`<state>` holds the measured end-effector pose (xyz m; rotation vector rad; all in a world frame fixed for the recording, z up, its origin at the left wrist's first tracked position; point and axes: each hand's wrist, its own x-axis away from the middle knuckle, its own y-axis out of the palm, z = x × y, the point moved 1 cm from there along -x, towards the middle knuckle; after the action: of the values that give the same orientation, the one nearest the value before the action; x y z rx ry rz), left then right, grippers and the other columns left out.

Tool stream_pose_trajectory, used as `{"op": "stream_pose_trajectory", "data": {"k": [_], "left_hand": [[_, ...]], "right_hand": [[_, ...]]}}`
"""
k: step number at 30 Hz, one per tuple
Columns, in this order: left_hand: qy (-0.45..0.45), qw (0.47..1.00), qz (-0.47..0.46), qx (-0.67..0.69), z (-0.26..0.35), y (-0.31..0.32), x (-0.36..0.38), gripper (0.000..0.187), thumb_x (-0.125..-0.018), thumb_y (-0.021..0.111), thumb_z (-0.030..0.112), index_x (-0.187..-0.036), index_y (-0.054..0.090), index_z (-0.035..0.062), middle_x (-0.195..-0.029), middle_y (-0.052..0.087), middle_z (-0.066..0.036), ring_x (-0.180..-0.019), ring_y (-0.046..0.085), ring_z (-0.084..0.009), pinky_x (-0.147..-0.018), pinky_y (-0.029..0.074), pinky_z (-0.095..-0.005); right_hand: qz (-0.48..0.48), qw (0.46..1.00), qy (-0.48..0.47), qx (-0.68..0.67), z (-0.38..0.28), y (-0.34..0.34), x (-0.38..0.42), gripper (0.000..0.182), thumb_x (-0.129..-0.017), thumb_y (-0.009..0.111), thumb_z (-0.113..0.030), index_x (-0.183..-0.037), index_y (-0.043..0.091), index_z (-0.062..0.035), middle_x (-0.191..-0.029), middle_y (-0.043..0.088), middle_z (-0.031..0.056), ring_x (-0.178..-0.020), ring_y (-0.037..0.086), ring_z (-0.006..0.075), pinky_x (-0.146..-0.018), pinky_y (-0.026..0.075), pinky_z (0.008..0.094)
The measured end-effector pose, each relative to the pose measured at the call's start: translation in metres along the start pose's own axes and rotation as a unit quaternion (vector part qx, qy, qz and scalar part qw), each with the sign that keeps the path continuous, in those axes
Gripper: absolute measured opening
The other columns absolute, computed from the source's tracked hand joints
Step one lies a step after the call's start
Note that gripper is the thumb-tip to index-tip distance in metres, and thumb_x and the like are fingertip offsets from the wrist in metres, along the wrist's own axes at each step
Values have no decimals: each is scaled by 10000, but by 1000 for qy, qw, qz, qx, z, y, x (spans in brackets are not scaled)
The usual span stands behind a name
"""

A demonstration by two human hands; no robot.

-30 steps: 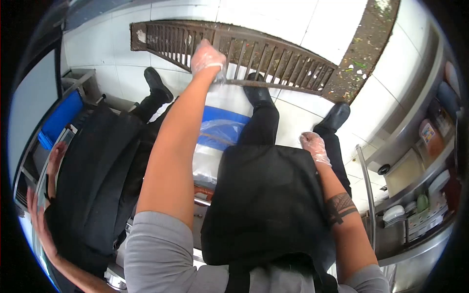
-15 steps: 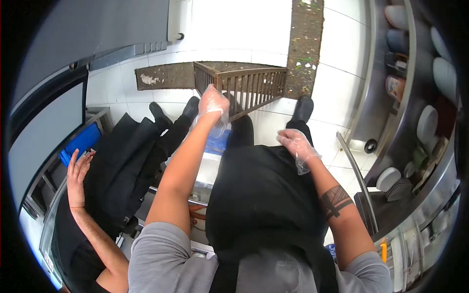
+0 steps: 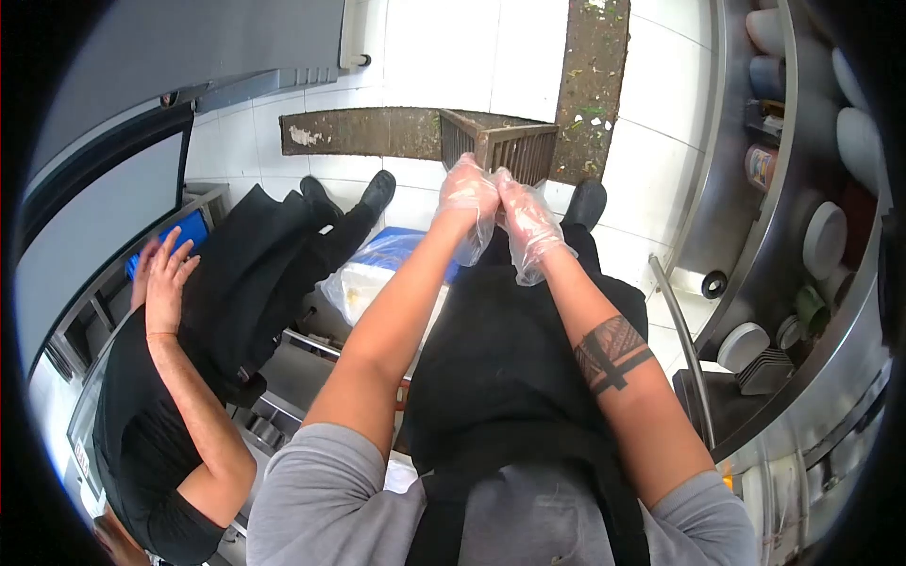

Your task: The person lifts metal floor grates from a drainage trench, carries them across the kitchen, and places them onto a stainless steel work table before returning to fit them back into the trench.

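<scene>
A brown slatted drain grate (image 3: 514, 149) is tilted up over the floor channel, with one corner edge toward me. My left hand (image 3: 469, 193), in a clear plastic glove, is closed on its near edge. Close beside it, my right hand (image 3: 525, 215), gloved the same way, is closed on the near edge too. The gloved hands hide part of the grate, and the exact fingertip contact is covered.
A dirty drain channel (image 3: 363, 132) with scraps in it crosses the white floor tiles (image 3: 444, 57). At left a co-worker's hand (image 3: 166, 292) is raised beside a dark apron. Steel shelving with plates (image 3: 825, 240) and a metal rail (image 3: 681, 330) stand at right.
My right hand has come from the right to the grate beside my left hand. The grate has shifted right and turned. The co-worker's second hand has come into view.
</scene>
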<state>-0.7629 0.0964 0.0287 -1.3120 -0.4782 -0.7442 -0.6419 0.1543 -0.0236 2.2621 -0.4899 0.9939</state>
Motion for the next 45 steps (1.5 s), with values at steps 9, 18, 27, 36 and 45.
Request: {"op": "stream_pose_trajectory", "data": {"k": [9, 18, 27, 36, 45], "left_hand": [[16, 943, -53, 327, -49, -27, -16, 740, -929, 621, 621, -1212, 659, -61, -1109, 726, -202, -1048, 676, -264, -917, 500, -367], [39, 979, 40, 194, -38, -21, -7, 792, -1038, 267, 654, -1137, 704, 2, -1133, 689, -277, -1149, 617, -461, -968, 461, -512], [7, 908, -60, 414, -56, 6, -23, 366, -949, 692, 391, -976, 678, 27, -905, 733, -154, -847, 690, -236, -727, 528, -375], [-69, 957, 86, 269, -108, -70, -12, 279, -819, 755, 305, -904, 714, 42, -834, 714, -79, -793, 654, -211, -776, 519, -365], [-122, 868, 95, 472, -120, -97, 37, 275, -865, 782, 271, -959, 608, 81, -646, 520, 1, -460, 458, -126, -431, 394, -314]], "right_hand": [[75, 991, 59, -97, -71, 28, 28, 547, -975, 595, -621, -976, 685, -81, -926, 636, 27, -806, 552, 148, -822, 509, 344], [278, 899, -106, 321, -18, 55, -19, 550, -1031, 477, -456, -854, 701, 15, -908, 697, 265, -924, 658, 460, -816, 486, 534], [213, 942, -2, 259, -67, 65, 22, 500, -991, 566, -470, -943, 710, 6, -943, 727, 231, -938, 692, 404, -834, 510, 478], [335, 887, -94, 303, -39, -48, 54, 555, -785, 724, -445, -1002, 686, 64, -925, 710, 220, -902, 673, 347, -844, 515, 442], [304, 944, -58, -116, -80, -80, 126, 236, -837, 741, -149, -910, 537, -57, -599, 468, 12, -425, 473, 139, -381, 454, 336]]}}
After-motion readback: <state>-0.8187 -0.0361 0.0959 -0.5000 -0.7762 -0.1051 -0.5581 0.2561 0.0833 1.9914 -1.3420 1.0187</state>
